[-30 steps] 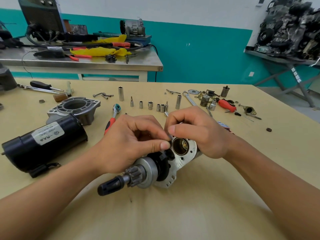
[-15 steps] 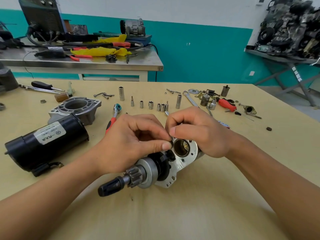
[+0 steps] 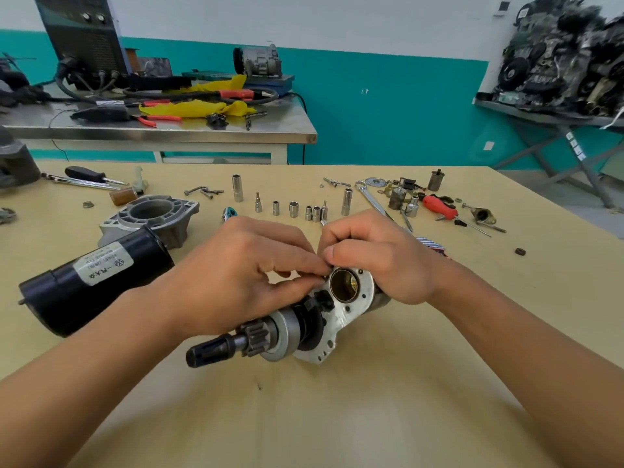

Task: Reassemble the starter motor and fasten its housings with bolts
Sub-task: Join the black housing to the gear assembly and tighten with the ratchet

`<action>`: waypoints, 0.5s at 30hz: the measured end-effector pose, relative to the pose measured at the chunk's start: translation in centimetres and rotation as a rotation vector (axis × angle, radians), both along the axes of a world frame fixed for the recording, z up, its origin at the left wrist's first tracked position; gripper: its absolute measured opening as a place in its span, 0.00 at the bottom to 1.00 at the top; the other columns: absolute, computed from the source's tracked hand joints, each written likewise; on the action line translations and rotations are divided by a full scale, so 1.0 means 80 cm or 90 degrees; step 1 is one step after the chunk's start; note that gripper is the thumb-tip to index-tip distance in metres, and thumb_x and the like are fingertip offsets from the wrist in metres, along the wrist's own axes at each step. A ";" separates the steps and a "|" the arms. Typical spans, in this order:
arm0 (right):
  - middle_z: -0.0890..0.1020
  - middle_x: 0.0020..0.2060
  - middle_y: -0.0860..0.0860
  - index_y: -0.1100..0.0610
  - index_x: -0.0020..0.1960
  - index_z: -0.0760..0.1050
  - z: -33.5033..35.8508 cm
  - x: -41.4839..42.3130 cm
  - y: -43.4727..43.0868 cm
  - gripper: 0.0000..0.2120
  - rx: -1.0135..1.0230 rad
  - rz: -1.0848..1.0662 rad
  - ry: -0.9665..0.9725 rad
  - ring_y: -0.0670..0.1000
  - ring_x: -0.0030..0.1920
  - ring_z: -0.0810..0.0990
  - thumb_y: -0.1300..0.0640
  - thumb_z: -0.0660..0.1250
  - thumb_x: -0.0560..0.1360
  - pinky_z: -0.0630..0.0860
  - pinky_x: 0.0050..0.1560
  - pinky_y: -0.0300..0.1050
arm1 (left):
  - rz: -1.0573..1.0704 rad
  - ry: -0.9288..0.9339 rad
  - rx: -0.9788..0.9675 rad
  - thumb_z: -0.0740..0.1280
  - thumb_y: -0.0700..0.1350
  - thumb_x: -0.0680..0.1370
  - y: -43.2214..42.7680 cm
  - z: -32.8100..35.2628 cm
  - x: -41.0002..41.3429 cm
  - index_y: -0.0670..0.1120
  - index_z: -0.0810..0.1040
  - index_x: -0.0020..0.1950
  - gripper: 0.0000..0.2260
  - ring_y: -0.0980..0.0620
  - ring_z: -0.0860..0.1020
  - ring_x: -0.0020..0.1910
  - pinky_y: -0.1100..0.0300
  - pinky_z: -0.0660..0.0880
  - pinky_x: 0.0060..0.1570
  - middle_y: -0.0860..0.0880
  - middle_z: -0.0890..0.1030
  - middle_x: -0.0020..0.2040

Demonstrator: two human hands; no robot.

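At the middle of a tan wooden table (image 3: 371, 410), the left hand (image 3: 233, 278) and right hand (image 3: 381, 261) stay pinched on the upper rim of the starter assembly (image 3: 351, 302), a silver plate with brass-lined bore and toothed pinion shaft. Barely anything has shifted, suggesting a fiddly fitting, itself hidden. The black cylindrical motor housing (image 3: 94, 282) and grey cast nose housing (image 3: 152, 214) wait at left. Small steel sockets (image 3: 293, 209) line the far side; working room lies nearer.

An automotive repair workshop: sockets (image 3: 293, 209), a spanner (image 3: 371, 200) and a red-handled screwdriver (image 3: 439, 206) lie along the wooden worktable's (image 3: 371, 417) far edge, a welding machine (image 3: 84, 35) stands on a steel bench (image 3: 189, 131), and dismantled engine parts (image 3: 567, 55) crowd a shelf (image 3: 540, 117).
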State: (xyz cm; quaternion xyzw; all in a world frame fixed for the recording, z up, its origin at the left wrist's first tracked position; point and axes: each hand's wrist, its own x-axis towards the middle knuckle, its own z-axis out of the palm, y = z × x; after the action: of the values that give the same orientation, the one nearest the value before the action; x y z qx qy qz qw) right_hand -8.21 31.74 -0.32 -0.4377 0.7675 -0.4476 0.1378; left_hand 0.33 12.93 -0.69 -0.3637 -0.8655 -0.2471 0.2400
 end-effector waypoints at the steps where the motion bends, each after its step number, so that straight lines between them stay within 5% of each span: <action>1: 0.69 0.33 0.68 0.74 0.40 0.72 0.000 0.000 0.000 0.19 0.002 0.001 0.001 0.54 0.32 0.69 0.55 0.61 0.72 0.66 0.33 0.44 | 0.003 -0.002 0.008 0.71 0.44 0.76 0.000 0.000 0.000 0.44 0.86 0.52 0.08 0.54 0.83 0.40 0.56 0.80 0.38 0.49 0.85 0.44; 15: 0.68 0.29 0.58 0.75 0.42 0.71 0.000 0.001 0.001 0.19 0.004 0.019 -0.046 0.43 0.23 0.68 0.56 0.61 0.73 0.64 0.23 0.31 | 0.010 -0.048 0.059 0.76 0.44 0.74 0.000 -0.003 0.002 0.41 0.87 0.47 0.07 0.57 0.84 0.40 0.58 0.82 0.39 0.49 0.85 0.41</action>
State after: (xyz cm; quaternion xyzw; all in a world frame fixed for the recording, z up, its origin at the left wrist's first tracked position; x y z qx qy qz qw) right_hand -8.14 31.80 -0.36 -0.4326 0.7566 -0.4586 0.1733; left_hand 0.50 12.96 -0.91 -0.3359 -0.8645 -0.2982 0.2257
